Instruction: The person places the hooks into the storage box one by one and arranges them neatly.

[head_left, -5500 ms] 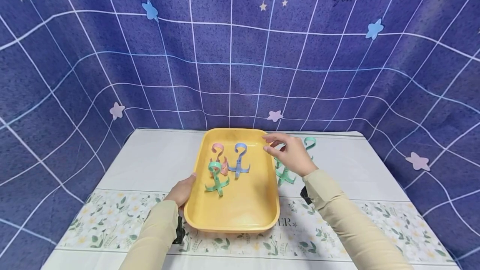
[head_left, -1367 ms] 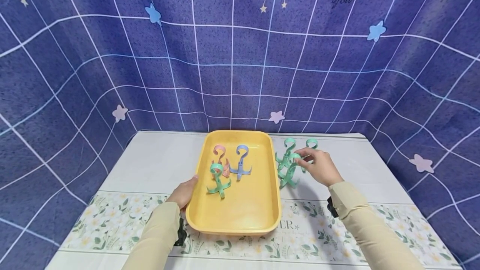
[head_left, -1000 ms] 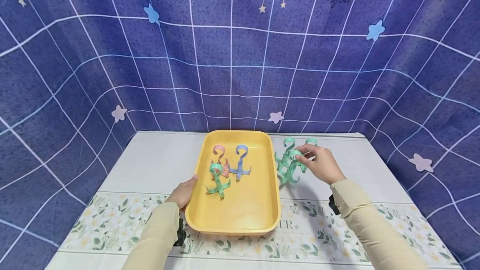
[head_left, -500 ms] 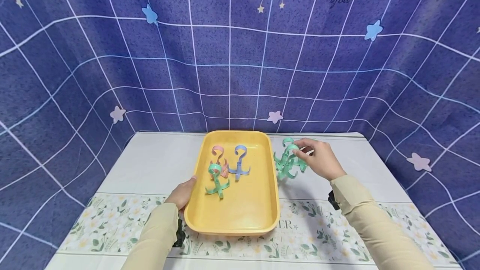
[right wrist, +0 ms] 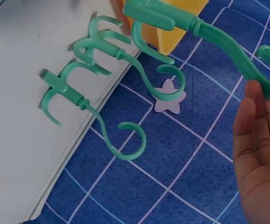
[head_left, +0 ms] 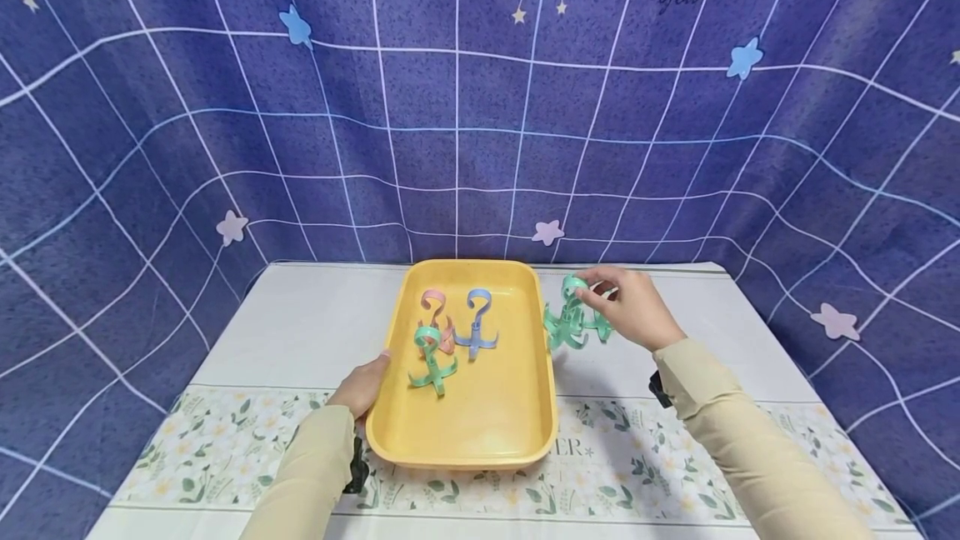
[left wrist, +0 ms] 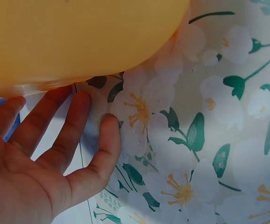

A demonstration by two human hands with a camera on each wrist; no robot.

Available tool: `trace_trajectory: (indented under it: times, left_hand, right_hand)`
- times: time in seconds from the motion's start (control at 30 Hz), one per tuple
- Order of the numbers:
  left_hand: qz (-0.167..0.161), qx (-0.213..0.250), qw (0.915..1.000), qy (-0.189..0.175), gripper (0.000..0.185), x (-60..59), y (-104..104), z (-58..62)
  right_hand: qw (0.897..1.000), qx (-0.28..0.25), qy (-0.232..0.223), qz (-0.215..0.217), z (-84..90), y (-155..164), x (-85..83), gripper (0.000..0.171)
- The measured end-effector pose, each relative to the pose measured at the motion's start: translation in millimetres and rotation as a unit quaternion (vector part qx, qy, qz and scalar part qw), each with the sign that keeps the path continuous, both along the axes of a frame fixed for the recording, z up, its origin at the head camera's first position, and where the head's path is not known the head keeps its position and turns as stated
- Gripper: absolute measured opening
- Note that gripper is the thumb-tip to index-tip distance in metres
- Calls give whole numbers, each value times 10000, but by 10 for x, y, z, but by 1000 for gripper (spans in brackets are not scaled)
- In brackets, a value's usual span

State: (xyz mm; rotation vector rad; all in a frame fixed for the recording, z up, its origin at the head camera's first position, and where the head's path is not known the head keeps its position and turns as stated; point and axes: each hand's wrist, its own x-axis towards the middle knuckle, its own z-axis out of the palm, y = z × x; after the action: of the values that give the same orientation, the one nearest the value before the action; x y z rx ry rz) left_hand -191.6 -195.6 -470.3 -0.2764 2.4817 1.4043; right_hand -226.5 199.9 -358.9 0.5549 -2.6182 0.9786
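My right hand (head_left: 628,307) pinches the curved top of a green multi-prong hanging hook (right wrist: 219,37) between thumb and fingers, just right of the yellow tray (head_left: 480,432). Two more green hooks stand on the table behind it, a nearer green hook (right wrist: 62,91) and a farther green hook (right wrist: 104,46) in the right wrist view. In the head view they are partly hidden. My left hand (head_left: 362,386) touches the tray's left side, its fingers loosely extended in the left wrist view. Inside the tray are a pink hook (head_left: 432,300), a blue hook (head_left: 475,340) and a green hook (head_left: 433,373).
A white tablecloth with a floral band (head_left: 240,415) covers the table. A blue gridded curtain (head_left: 480,157) with star prints closes off the back and both sides.
My right hand was bare over the tray's right rim earliest. Later it holds a green hook and has moved it back and slightly left. My left hand has stayed at the tray.
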Motion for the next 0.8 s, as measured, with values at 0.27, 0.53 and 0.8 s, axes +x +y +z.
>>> trace_trajectory:
  times: [0.27, 0.53, 0.8]
  left_hand:
    - [-71, 145, 9999, 13, 72, -1, -17, -10]
    - [2, 151, 9998, -124, 73, -21, -18, -20]
    - [18, 125, 9998, -149, 73, -17, -16, -21]
  right_hand:
    - [9998, 14, 108, 155, 67, -72, -1, 23]
    - [9994, -71, 127, 305, 97, -168, 28, 23]
    - [9984, -62, 283, 482, 92, -244, 43, 20]
